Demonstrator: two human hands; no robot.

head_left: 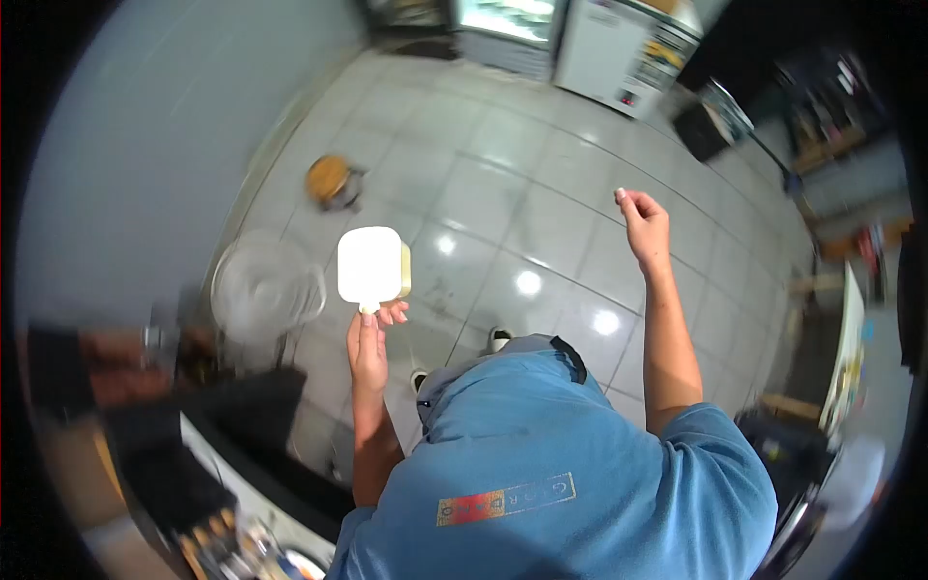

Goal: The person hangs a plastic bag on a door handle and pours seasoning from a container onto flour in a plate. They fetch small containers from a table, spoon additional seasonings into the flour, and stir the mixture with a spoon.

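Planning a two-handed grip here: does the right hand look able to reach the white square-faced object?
Probably yes, by swinging inward: the left hand holds the white square-faced object by its narrow tab, leaving most of its face uncovered, and nothing visible lies between it and the right hand.

Glare spots the floor, corners are black, and lower left seems smeared.

The underside of the white handled object is hidden; whatever the right hand pinches (if anything) is too small to tell. Blur smears the brown-topped stool; the bottom edge cuts off the blue shirt.
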